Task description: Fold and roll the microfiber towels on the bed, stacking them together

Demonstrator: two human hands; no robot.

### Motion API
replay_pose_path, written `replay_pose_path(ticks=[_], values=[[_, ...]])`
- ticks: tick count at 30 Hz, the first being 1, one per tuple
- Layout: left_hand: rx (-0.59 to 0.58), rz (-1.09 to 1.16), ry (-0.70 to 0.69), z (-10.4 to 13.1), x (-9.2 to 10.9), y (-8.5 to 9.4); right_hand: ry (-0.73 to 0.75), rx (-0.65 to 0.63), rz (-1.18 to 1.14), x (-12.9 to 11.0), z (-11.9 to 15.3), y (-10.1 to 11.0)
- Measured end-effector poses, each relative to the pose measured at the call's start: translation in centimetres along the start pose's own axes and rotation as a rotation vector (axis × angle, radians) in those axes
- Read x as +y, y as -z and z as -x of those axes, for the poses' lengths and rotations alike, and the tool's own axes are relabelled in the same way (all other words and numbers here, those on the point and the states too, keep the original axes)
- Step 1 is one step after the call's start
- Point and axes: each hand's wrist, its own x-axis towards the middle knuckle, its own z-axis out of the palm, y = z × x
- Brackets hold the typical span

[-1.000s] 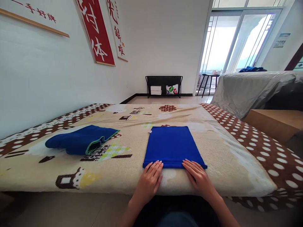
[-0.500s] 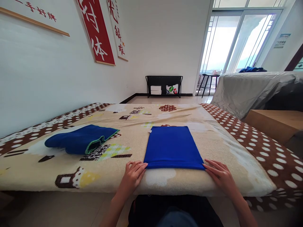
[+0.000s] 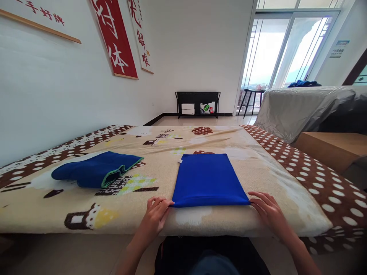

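A bright blue cloth (image 3: 207,179) lies flat on the patterned blanket in front of me, with a small white tag (image 3: 179,161) on its far left edge. My left hand (image 3: 157,214) pinches its near left corner. At the near right corner, my right hand (image 3: 265,208) pinches the cloth in the same way. Between the hands the near edge is drawn taut, with a slight ridge along it. Off to the left rests a folded darker blue cloth (image 3: 94,168) with green edging, touched by neither hand.
The cream blanket (image 3: 143,143) with brown polka-dot borders covers the surface. To the right are a cardboard box (image 3: 329,151) and furniture under a grey cover (image 3: 289,110). A black rack (image 3: 197,98) and a stool (image 3: 252,100) stand at the back.
Both hands have moved slightly outward, stretching the near edge of the cloth wider. The ridge along that edge now looks smoother. The darker cloth stays in place.
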Motion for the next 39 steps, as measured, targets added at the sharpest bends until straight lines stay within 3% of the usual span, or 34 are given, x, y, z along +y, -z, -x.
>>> replay_pose_path(ticks=[5, 9, 14, 17, 24, 29, 35, 39], values=[[-0.218, 0.170, 0.129, 0.8, -0.2, 1.6, -0.013, -0.137, 0.002, -0.7, 0.8, 1.8], [-0.250, 0.166, 0.120, 0.3, 0.3, 1.2, -0.080, -0.155, 0.023, -2.2, 0.6, 0.6], [-0.142, -0.051, 0.062, -0.7, 2.3, 0.0, -0.226, 0.126, 0.184, -4.9, -0.5, -2.2], [-0.037, -0.155, 0.046, -1.0, 3.9, -0.9, -0.218, 0.235, 0.208, -7.2, -0.7, -3.3], [-0.026, -0.174, -0.142, -0.8, 7.0, -4.1, -0.001, 0.065, -0.119, -12.3, -1.6, -4.2], [-0.051, -0.113, -0.187, -0.7, 7.1, -4.7, 0.035, 0.024, -0.119, -12.2, -2.3, -4.0], [-0.062, -0.087, -0.159, -0.7, 5.8, -4.3, 0.018, 0.038, -0.116, -11.3, -2.6, -3.5], [-0.125, -0.030, -0.136, -1.6, 4.6, -3.9, -0.007, -0.042, -0.154, -10.0, -3.5, -3.2]])
